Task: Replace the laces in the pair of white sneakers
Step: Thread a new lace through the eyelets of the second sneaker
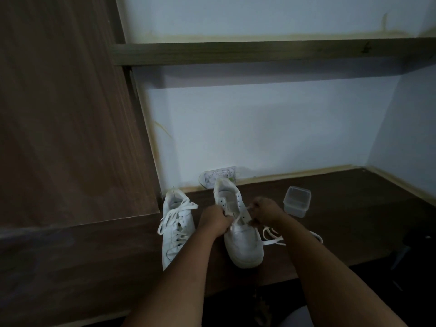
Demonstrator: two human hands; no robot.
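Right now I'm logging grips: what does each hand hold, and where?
Left hand grips the right sneaker at its tongue and a lace strand; right hand pinches the lace near the upper eyelets.

A dark wooden desk (pixel 342 208) runs along a pale blue-white wall (pixel 259 128) and into a corner at the right. A small clear plastic tub (pixel 296 201) stands on the desk, upright and lidless, with its opening facing up. At the back, against the wall, a clear packet (pixel 220 177) with a printed label and a spot of green leans or lies on the desk edge; its contents cannot be told. A wooden shelf (pixel 259 51) crosses the wall above. A tall brown wood panel (pixel 66 109) fills the left side. Light wooden trim (pixel 295 173) lines the joint between desk and wall.
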